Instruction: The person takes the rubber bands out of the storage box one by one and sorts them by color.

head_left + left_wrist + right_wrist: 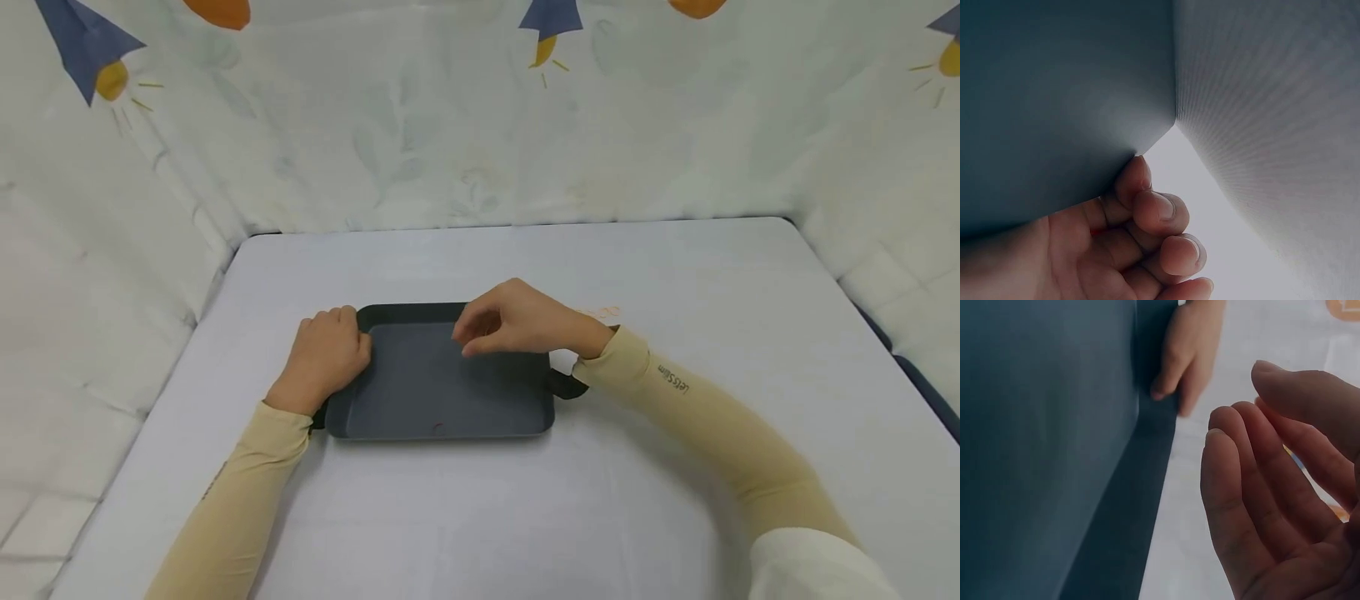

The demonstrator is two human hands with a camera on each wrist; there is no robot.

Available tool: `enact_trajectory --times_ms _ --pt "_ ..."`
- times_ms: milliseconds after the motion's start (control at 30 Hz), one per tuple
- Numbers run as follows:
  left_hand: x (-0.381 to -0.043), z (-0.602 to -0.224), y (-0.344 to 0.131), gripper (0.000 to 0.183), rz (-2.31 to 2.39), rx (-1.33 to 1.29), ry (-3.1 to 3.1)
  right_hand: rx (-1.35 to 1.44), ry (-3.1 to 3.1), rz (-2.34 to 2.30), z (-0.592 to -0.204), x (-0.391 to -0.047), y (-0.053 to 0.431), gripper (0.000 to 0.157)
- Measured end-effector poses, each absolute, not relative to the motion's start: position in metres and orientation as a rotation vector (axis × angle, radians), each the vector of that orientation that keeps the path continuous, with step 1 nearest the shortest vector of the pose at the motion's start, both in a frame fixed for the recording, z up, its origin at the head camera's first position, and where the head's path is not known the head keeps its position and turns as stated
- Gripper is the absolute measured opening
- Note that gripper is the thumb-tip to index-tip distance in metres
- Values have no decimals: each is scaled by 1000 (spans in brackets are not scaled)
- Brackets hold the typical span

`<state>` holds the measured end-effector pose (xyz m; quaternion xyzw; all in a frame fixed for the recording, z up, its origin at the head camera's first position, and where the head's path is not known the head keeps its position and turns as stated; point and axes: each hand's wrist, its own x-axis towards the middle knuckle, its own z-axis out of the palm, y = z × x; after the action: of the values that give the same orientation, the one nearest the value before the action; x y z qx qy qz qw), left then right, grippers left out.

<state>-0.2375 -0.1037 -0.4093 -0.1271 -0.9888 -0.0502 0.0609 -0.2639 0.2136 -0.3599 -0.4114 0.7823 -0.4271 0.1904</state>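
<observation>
A dark grey rectangular baking tray (442, 383) with a raised rim and side handles is at the centre of the table. My left hand (326, 354) grips its left edge, thumb toward the inside. From the left wrist, those curled fingers (1163, 209) show at the tray's edge. Over the tray's back right part is my right hand (517, 321), its fingers loosely bent and the thumb apart, holding nothing. The right wrist view shows the same gap between its thumb and fingers (1222, 469). A small ring-like mark (438, 427) shows near the tray's front rim.
Several small orange rings (603, 312) lie on the white-covered table (675, 275) behind my right wrist. The tray's right handle (566, 383) sticks out below that wrist. Pale patterned curtains (450, 125) stand along the table's back and sides.
</observation>
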Motion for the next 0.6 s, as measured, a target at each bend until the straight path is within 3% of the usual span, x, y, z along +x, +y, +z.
enact_trajectory --times_ms 600 --pt "-236 -408 -102 22 -143 -373 -3009 -1407 2015 -978 -380 -256 164 24"
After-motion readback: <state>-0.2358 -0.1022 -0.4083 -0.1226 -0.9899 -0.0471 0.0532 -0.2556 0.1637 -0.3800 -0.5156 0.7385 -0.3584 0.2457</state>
